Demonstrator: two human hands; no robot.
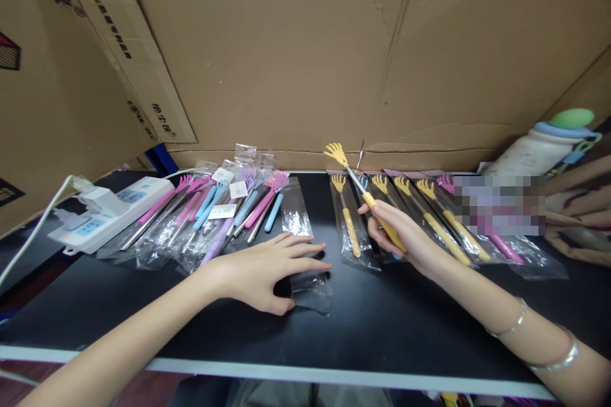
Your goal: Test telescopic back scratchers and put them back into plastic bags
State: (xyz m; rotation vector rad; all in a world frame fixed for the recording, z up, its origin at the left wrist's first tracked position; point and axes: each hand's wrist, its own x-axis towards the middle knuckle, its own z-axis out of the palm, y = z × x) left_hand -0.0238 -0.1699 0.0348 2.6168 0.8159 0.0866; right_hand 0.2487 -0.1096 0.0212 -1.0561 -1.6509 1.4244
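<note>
My right hand [396, 229] grips a yellow back scratcher [370, 200] by its handle, its claw end raised and pointing up and to the left. Spread over a clear plastic sleeve [296, 206] on the black table, my left hand [272, 267] has its fingers apart. The sleeve looks flat, partly covered by those fingers. To the right lie bagged yellow back scratchers [351, 222] in a row, and a magenta one [501, 245]. Left of the sleeve is a pile of pink, blue and purple back scratchers [260, 210], several in bags with white labels.
A white power strip [114, 213] with plugs and a cable lies at the left. Cardboard walls [286, 44] close off the back and left side. At the right back leans a white bottle [534, 152] with a green top. The table's pale front edge [286, 374] runs across below.
</note>
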